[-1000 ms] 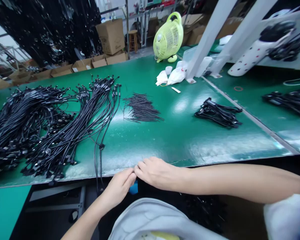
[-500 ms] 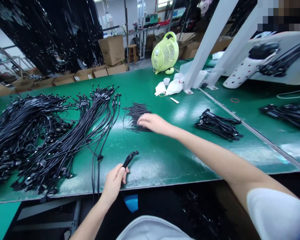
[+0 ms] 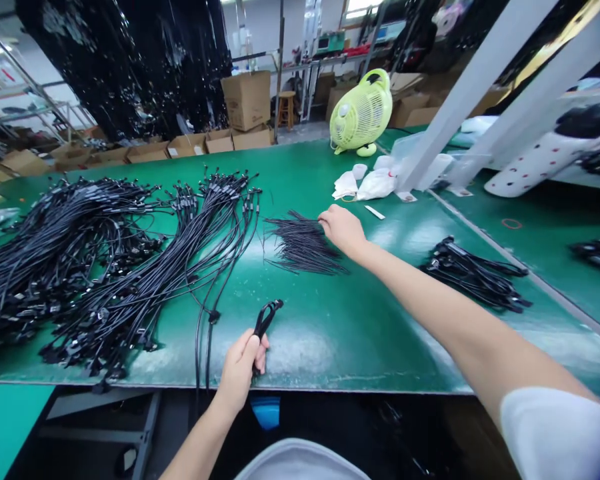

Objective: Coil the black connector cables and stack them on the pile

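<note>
My left hand (image 3: 243, 367) is closed around a folded black cable (image 3: 266, 319), held above the table's front edge. A loop of the cable sticks up past my thumb, and its lower part is hidden by my fingers. My right hand (image 3: 344, 230) reaches across to a loose pile of thin black twist ties (image 3: 307, 247). Thumb and forefinger are pinched on a tie at the pile's upper right edge. Left of the pile lies a long bunch of black cables (image 3: 180, 247), connectors at both ends. A larger heap of cables (image 3: 55, 240) lies farther left.
Folded cable bundles (image 3: 473, 273) lie to the right on the green table (image 3: 370, 333). A yellow-green fan (image 3: 361, 113), white crumpled bags (image 3: 375, 185) and a slanted white post (image 3: 475, 87) stand toward the back. A red rubber band (image 3: 511, 223) lies beyond the table seam.
The view has shifted, so the table things sit farther left or right. My right hand has moved from over the middle of the ties to their upper right edge. My left hand still holds the cable.
</note>
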### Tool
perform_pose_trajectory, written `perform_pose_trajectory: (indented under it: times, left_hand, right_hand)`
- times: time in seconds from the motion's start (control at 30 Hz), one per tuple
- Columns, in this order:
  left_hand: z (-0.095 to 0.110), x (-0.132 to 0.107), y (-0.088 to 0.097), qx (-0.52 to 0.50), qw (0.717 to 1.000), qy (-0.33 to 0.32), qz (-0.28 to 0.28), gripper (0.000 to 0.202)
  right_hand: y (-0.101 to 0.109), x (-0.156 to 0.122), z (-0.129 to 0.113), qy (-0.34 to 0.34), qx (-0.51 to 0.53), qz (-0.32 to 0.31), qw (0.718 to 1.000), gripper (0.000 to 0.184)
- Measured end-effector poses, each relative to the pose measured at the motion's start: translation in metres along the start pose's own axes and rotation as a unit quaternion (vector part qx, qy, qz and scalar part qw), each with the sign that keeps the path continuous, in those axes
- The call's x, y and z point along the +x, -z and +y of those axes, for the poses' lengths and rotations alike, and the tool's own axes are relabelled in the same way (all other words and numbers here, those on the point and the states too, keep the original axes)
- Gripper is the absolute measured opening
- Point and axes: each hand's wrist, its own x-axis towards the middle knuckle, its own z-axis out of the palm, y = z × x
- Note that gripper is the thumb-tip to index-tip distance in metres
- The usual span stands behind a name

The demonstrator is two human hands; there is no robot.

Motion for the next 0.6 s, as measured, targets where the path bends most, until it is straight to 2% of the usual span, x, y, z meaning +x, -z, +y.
perform_pose_trajectory:
  times: [0.1,0.2,0.27,0.33,0.4,0.43,0.5,0.57,0.6]
  left_hand:
    - [0.005,0.000,0.000,-0.035,0.999,0.010,-0.002,0.043]
    - [0.013,-0.004,-0.007,-0.079,0.997,0.026,-0.011,0.042]
    - [0.017,-0.010,-0.016,-0.108,0.993,0.036,-0.036,0.048]
    - [0.020,-0.014,-0.023,-0.129,0.989,0.036,-0.063,0.057]
    - [0.021,-0.016,-0.027,-0.122,0.989,0.024,-0.078,0.055]
    - [0.020,-0.016,-0.027,-0.106,0.991,0.013,-0.080,0.051]
    - [0.018,-0.018,-0.025,-0.041,0.996,-0.020,-0.070,0.042]
    - [0.016,-0.020,-0.021,0.069,0.995,-0.069,-0.036,0.036]
    - [0.015,-0.020,-0.019,0.129,0.987,-0.094,-0.016,0.033]
  right_hand:
    - [0.019,-0.027,-0.002,-0.035,0.035,0.022,0.999,0.026]
    - [0.033,-0.071,-0.028,-0.050,0.156,0.008,0.986,0.021]
    - [0.040,-0.110,-0.057,-0.026,0.263,-0.052,0.963,0.020]
    - [0.047,-0.149,-0.088,0.014,0.365,-0.132,0.921,0.020]
    - [0.053,-0.181,-0.114,0.052,0.424,-0.190,0.884,0.020]
    - [0.055,-0.193,-0.123,0.069,0.432,-0.195,0.878,0.020]
    - [0.057,-0.207,-0.136,0.115,0.392,-0.157,0.899,0.021]
    - [0.059,-0.211,-0.143,0.191,0.285,-0.080,0.936,0.024]
    - [0.060,-0.210,-0.146,0.243,0.222,-0.038,0.944,0.026]
